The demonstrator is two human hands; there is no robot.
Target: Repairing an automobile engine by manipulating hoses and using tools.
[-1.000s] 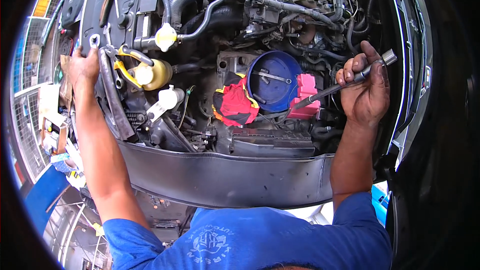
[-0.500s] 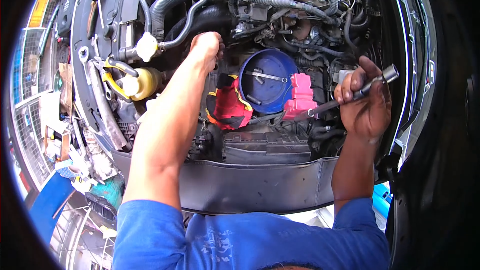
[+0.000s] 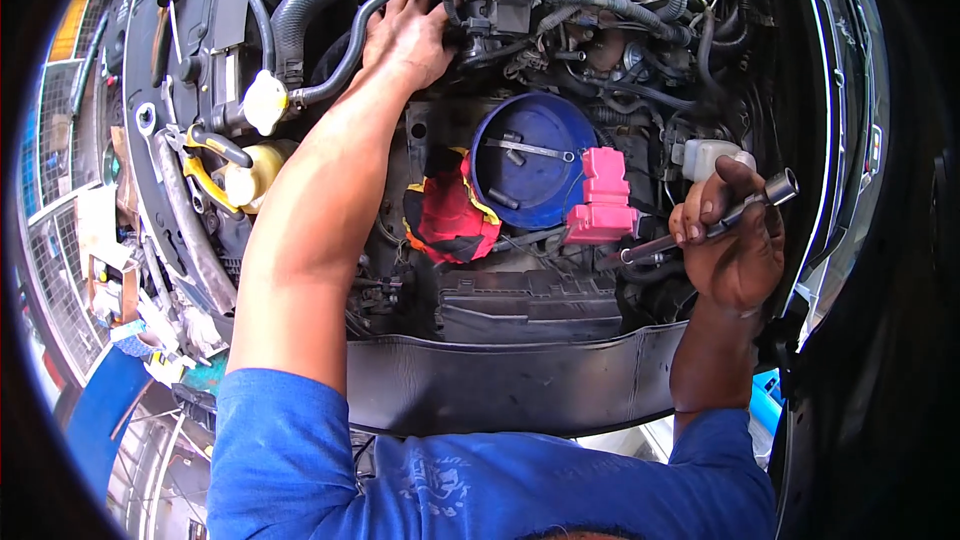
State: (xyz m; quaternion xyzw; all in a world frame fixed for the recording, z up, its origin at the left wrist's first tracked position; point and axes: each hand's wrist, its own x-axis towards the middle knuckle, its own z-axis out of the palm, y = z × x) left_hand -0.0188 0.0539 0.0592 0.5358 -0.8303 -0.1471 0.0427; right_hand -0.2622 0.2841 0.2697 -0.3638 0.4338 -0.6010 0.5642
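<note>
My left hand reaches deep into the engine bay, beside a curved black hose and the engine's front. Its fingers look stretched and slightly apart, pointing down; their tips are hidden among the parts. In my right hand a long metal socket wrench lies across the fingers. Its shiny socket end points up to the right, and the other end reaches left toward a pink-red plastic cover. Between my arms sits a round blue tray holding a combination wrench and small dark sockets.
A red and black glove-like cloth lies left of the tray. Yellow-handled pliers rest by a yellowish reservoir at the left. A black box sits near the front edge. A white reservoir stands behind my right hand.
My left hand has moved farther into the engine bay, and its closed fingers have stretched out. The right hand keeps the socket wrench, slightly lower. The view has shifted a little.
</note>
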